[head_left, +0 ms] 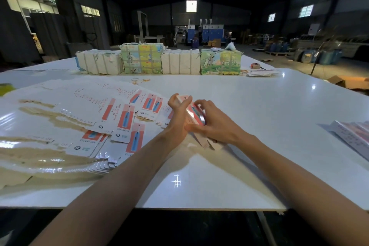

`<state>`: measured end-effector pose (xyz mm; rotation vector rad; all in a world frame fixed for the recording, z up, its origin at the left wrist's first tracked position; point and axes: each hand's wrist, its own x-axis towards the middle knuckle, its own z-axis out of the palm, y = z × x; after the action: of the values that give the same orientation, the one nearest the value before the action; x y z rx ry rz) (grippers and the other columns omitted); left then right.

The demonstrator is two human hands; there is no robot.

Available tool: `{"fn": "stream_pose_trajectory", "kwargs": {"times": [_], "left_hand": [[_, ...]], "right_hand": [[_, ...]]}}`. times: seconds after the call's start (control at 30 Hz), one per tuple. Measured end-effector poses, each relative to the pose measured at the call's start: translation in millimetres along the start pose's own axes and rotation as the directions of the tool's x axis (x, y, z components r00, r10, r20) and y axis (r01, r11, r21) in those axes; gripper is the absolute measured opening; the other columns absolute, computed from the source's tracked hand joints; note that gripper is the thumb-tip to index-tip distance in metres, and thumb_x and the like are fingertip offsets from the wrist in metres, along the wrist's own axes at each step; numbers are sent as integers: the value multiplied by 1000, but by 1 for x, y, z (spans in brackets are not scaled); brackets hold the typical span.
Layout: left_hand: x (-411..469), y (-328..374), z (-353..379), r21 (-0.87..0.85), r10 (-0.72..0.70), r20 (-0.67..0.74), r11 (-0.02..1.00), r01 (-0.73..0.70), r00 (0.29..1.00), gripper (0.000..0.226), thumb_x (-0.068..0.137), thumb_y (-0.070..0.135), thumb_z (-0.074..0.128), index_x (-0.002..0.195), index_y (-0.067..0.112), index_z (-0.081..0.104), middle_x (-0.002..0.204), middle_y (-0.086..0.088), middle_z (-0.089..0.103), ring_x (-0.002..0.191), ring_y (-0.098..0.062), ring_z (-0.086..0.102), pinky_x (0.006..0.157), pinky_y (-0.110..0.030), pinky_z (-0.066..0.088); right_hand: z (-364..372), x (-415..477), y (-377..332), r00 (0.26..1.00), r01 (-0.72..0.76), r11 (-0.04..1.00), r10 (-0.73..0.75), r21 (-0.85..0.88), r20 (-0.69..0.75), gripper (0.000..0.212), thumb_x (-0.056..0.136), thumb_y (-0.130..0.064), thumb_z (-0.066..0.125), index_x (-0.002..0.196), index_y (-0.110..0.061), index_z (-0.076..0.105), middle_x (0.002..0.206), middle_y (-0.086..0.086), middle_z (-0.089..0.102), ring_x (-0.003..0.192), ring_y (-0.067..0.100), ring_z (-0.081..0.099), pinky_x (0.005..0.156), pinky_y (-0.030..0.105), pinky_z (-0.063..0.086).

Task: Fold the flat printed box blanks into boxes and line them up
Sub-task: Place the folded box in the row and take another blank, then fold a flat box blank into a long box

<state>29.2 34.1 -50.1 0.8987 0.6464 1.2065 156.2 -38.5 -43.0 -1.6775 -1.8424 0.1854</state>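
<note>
The left hand [176, 115] and right hand [216, 125], close together, both grip a partly folded box [194, 112]. Loose flat blanks [124, 119] lie just left of it.

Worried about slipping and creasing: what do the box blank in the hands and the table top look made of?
Box blank: thin printed card, probably gloss-coated; a bright glare band crosses its face. Table top: smooth white glossy board, perhaps laminate; it mirrors the ceiling lights.

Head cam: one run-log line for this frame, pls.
step: folding | left hand: grips box blank | right hand: grips same blank | flat blanks: spread at left | folded boxes: right edge
</note>
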Motion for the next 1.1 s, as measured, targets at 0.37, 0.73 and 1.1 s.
{"fn": "stream_pose_trajectory", "kwargs": {"times": [0.37,0.73,1.1], "left_hand": [[11,33,-51,869,250,260,-482,-113,933,32,102,25,56,132,16,59,130,-10,64,118,-33,61,101,-46,50],[-1,83,-67,678,68,-130,-722,138,989,41,103,29,57,140,12,54,145,-16,53,134,-36,50,115,-51,43],[-15,98,-88,668,149,-1,-736,112,989,26,101,29,55,125,20,59,124,-7,63,126,-31,47,109,-41,40]], "right_hand": [[-43,-51,33,951,-295,919,258,-262,-168,49,97,-34,69,134,-10,46,129,13,55,112,32,56,89,45,55],[-129,-166,114,752,-635,328,468,-699,-464,40,106,-17,47,144,-7,55,140,12,55,136,31,47,109,39,43],[-142,-168,108,693,-666,142,479,-732,-538,47,103,-31,54,145,-9,52,149,14,51,142,32,44,117,46,37]]}}
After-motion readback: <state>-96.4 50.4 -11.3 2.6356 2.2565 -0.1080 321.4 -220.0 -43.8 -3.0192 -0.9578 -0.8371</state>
